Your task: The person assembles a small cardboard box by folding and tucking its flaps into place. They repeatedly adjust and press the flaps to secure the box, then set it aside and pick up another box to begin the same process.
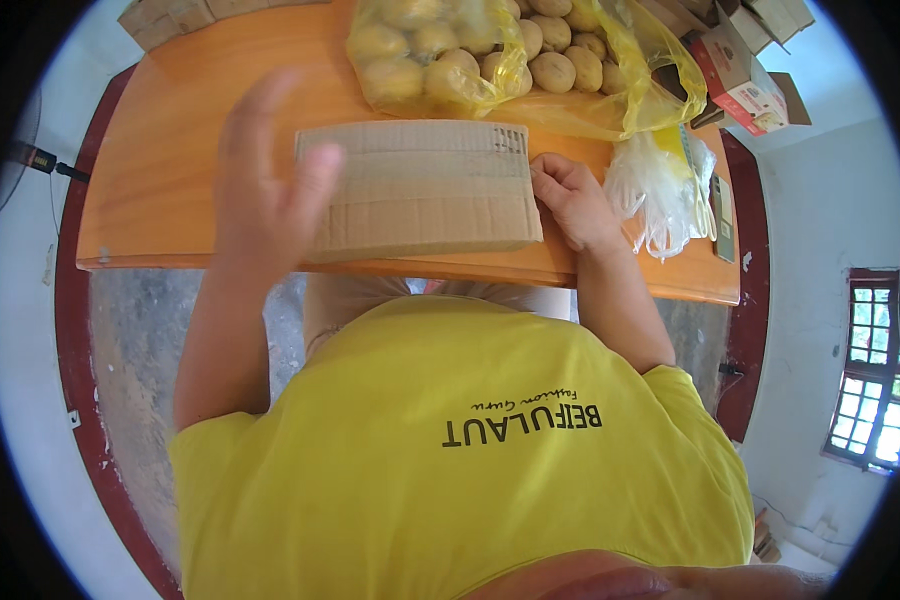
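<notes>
A closed brown cardboard box (420, 190) lies on the wooden table near its front edge, with a strip of tape along its top. My left hand (260, 190) is raised over the box's left end, blurred by motion, its thumb spread away from the fingers and nothing visible in it. At the box's right end, my right hand (575, 203) has its fingers curled in and pressed against the cardboard; the fingertips are partly hidden.
Behind the box sits a yellow plastic bag (390, 75) with several round brown potatoes (553, 72). Clear plastic bags (655, 190) lie right of my right hand. Cartons, one a red and white box (740, 85), stand at the far right. The orange table (160, 180) curves around my front.
</notes>
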Demonstrator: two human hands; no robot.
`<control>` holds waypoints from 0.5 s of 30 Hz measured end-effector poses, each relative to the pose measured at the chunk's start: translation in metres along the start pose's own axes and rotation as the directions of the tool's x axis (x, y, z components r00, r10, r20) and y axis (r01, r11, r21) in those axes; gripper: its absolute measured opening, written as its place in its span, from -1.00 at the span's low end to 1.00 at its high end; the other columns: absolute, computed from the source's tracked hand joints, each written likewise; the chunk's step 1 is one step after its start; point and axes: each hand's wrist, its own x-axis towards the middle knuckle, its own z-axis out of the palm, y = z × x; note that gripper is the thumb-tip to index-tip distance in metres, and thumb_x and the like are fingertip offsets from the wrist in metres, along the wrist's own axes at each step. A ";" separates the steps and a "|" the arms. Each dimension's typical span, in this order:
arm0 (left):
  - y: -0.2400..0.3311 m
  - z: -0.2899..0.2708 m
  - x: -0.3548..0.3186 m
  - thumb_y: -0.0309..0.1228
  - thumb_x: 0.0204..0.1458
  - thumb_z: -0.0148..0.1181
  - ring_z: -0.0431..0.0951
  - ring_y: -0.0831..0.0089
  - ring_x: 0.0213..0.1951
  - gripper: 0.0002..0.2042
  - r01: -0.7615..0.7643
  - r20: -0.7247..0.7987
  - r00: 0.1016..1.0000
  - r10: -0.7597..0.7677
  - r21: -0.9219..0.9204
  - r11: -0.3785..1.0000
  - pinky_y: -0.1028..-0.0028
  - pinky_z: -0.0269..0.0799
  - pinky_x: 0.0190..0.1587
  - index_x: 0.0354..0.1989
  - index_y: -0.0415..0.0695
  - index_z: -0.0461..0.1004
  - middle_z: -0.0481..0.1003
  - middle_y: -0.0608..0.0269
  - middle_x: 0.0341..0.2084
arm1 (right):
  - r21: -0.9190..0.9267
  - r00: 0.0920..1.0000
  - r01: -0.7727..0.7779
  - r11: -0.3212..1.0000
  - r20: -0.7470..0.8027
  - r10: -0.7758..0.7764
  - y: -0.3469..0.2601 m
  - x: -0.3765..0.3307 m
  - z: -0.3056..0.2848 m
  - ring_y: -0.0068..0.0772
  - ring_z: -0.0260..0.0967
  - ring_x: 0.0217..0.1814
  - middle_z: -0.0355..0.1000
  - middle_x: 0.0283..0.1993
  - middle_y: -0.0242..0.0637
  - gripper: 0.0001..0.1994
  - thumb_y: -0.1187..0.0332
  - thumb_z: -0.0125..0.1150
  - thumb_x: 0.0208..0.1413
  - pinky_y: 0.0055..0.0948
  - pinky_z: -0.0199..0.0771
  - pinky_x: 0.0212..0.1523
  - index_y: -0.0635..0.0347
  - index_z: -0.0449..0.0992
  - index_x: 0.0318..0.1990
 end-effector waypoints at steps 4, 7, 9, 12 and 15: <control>-0.054 0.000 -0.044 -0.45 0.30 -0.08 0.45 0.26 0.11 -0.67 0.706 0.160 0.693 -0.703 -0.345 0.618 0.32 0.32 0.17 0.19 -0.23 0.36 0.45 0.02 0.08 | 0.042 1.000 0.006 0.999 0.006 -0.006 0.003 0.004 0.000 -0.66 0.23 -0.47 0.37 -0.47 -0.48 -0.83 0.36 0.14 0.26 -0.63 0.29 -0.42 0.24 0.45 -0.37; -0.047 0.007 -0.059 -0.45 0.32 -0.15 0.49 0.31 0.05 -0.68 0.570 0.274 0.795 -0.542 -0.032 0.821 0.40 0.33 0.16 0.18 -0.25 0.37 0.50 0.08 0.00 | 0.014 1.000 0.006 1.000 -0.020 -0.006 0.001 0.002 0.003 -0.66 0.26 -0.46 0.40 -0.47 -0.47 -0.83 0.36 0.12 0.27 -0.62 0.31 -0.42 0.26 0.47 -0.34; -0.050 0.015 -0.065 -0.48 0.31 -0.13 0.47 0.25 0.07 -0.69 0.527 0.220 0.844 -0.489 -0.171 0.833 0.37 0.34 0.15 0.17 -0.27 0.35 0.48 0.03 0.00 | -0.071 0.999 -0.008 0.997 -0.050 0.004 -0.004 -0.001 0.006 -0.66 0.28 -0.46 0.42 -0.46 -0.46 -0.82 0.35 0.11 0.27 -0.60 0.33 -0.41 0.28 0.48 -0.32; -0.055 0.022 -0.068 -0.50 0.31 -0.14 0.45 0.24 0.09 -0.68 0.438 0.134 0.899 -0.417 -0.251 0.863 0.36 0.34 0.15 0.20 -0.27 0.30 0.45 0.00 0.03 | -0.228 0.995 -0.032 0.973 -0.102 0.009 -0.013 -0.005 0.008 -0.65 0.31 -0.44 0.44 -0.45 -0.44 -0.80 0.33 0.08 0.29 -0.57 0.36 -0.38 0.30 0.50 -0.27; -0.042 0.023 -0.059 -0.49 0.32 -0.15 0.42 0.28 0.12 -0.65 0.431 0.150 0.902 -0.406 -0.395 0.812 0.38 0.32 0.16 0.25 -0.26 0.24 0.42 0.01 0.07 | -0.302 0.990 -0.028 0.953 -0.139 -0.015 -0.002 -0.005 0.000 -0.62 0.34 -0.41 0.46 -0.43 -0.41 -0.76 0.30 0.05 0.31 -0.55 0.38 -0.35 0.32 0.51 -0.22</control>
